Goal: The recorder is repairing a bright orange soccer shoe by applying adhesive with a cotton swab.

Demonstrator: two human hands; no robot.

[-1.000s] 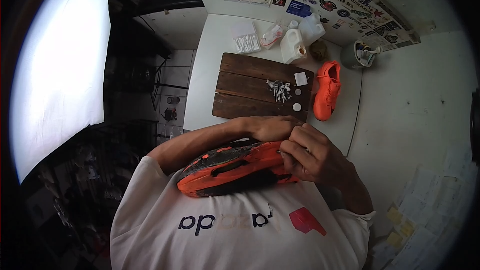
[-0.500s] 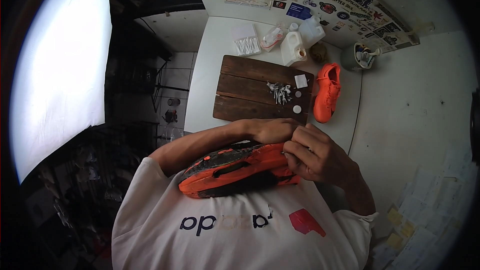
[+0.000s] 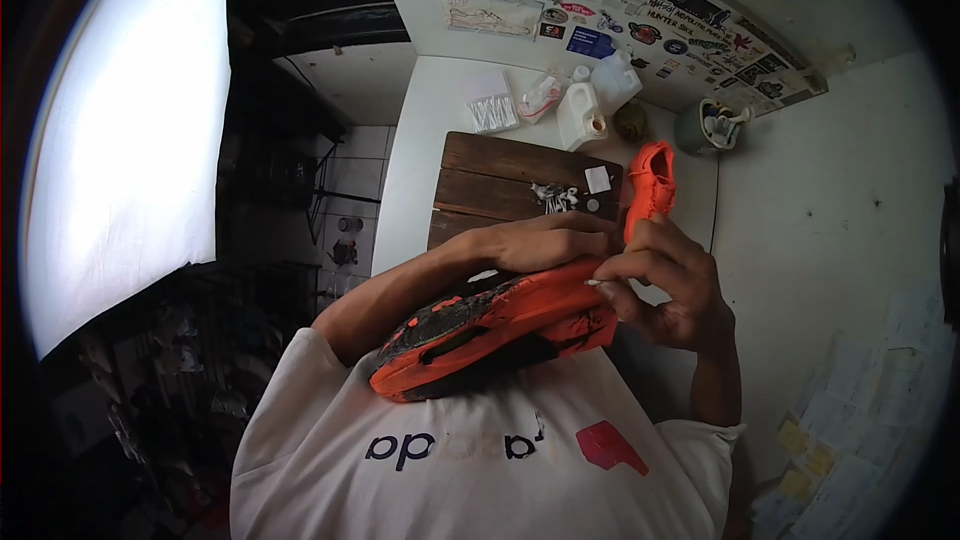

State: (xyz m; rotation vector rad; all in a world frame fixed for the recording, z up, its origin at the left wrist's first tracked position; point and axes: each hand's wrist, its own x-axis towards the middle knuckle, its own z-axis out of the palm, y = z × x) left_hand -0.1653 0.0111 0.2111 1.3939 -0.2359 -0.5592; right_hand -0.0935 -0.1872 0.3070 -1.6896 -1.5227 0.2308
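Observation:
An orange-and-black shoe [image 3: 480, 325], its dark sole worn and patchy, lies on its side against my white shirt. My left hand [image 3: 545, 245] is closed over the far upper edge of its right end, fingers partly hidden. My right hand [image 3: 670, 285] pinches a small white thing [image 3: 596, 283], perhaps a cotton swab, at that orange end. Beyond them a dark wooden board [image 3: 485, 170] bears a heap of white swabs [image 3: 555, 198], a white square [image 3: 597, 179] and a small round disc [image 3: 592, 205]. A second orange shoe [image 3: 652, 180] stands right of the board, partly behind my right hand.
The white table [image 3: 405, 150] holds a swab box [image 3: 490, 112], a clear bag [image 3: 540, 95], two plastic jugs [image 3: 580, 120] and a grey container [image 3: 710, 135] at back right. A board with stickers [image 3: 520, 15] stands behind. A bright white panel [image 3: 125, 140] is at left.
My hands and the held shoe's right end have moved up and right. My right fingers have drawn slightly off the shoe, showing the small white thing. The table sits lower in view.

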